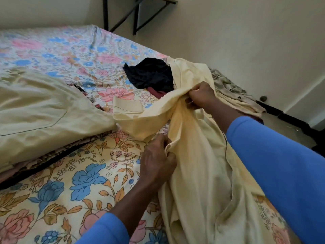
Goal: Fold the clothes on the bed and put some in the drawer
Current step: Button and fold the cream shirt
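A pale yellow garment (197, 166) hangs bunched over the right side of the floral bed (73, 182). My left hand (156, 162) grips a fold of it low down. My right hand (200, 95) pinches its cloth higher up, near a pocket flap (128, 106). A second cream garment with a pocket (40, 106) lies spread flat on the left of the bed. A dark navy garment (149, 73) sits crumpled behind the yellow one, with a bit of maroon cloth (156, 93) under it.
A patterned grey-green cloth (228, 85) lies over the bed's far right corner. Black metal furniture legs (135, 16) stand against the wall beyond the bed. Pale floor (246, 41) runs along the right side. No drawer shows.
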`<state>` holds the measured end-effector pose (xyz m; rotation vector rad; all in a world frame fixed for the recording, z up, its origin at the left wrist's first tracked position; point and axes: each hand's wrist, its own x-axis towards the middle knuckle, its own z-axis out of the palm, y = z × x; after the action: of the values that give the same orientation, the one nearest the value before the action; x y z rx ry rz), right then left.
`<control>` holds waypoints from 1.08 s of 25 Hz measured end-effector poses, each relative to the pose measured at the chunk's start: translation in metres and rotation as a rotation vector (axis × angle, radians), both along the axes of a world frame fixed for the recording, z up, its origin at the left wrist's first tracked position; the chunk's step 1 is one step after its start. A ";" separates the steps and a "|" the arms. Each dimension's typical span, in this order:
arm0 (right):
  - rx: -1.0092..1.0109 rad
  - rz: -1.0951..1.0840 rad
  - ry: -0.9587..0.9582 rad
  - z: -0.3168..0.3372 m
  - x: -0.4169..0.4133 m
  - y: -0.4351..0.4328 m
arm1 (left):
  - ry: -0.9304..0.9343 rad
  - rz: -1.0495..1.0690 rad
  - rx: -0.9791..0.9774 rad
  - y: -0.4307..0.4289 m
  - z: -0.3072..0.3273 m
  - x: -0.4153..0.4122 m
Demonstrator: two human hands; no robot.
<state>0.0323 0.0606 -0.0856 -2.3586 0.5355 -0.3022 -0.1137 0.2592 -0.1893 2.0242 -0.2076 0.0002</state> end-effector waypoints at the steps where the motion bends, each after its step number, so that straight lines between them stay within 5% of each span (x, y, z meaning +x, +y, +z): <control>1: -0.269 0.088 -0.029 -0.006 -0.006 -0.001 | -0.006 -0.001 -0.009 -0.001 -0.001 0.000; 3: -0.685 0.422 -0.110 -0.020 -0.020 0.006 | 0.007 0.022 -0.048 -0.002 0.000 0.000; 7: -1.197 0.951 0.231 -0.025 -0.024 0.023 | 0.131 0.137 -0.169 0.007 -0.001 0.003; 15: -1.566 0.882 0.174 0.010 0.003 0.037 | 0.194 0.127 -0.224 0.019 -0.009 0.017; 20: -1.263 0.800 0.123 0.063 -0.025 0.041 | 0.118 0.126 -0.465 0.013 0.020 0.020; 27: -1.556 0.722 0.107 0.186 -0.135 0.003 | -0.337 0.132 -0.006 0.046 0.120 -0.003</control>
<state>-0.1030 0.0632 0.1005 -3.7811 -0.9151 -0.2726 -0.1170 0.3051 -0.0690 2.0184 -0.2845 0.4258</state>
